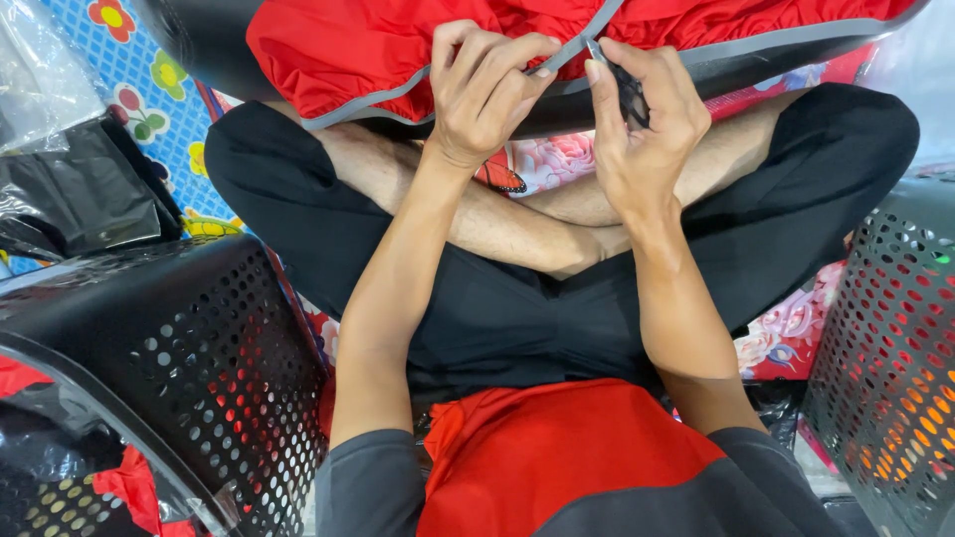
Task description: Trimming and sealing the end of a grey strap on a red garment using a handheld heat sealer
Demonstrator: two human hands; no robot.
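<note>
A red garment (378,45) with grey trim (756,42) and black panels lies across my crossed legs. My left hand (482,89) pinches the grey trim near the middle of the garment. My right hand (642,119) is closed on a small dark piece (631,94) with a thin metal tip poking up at my fingertips, right beside the trim. The two hands almost touch. What exactly the dark piece is I cannot tell.
A black perforated basket (189,358) with red cloth inside stands at lower left. A grey perforated basket (890,358) stands at right. Black plastic bags (80,189) lie at upper left on a flowered mat (149,89).
</note>
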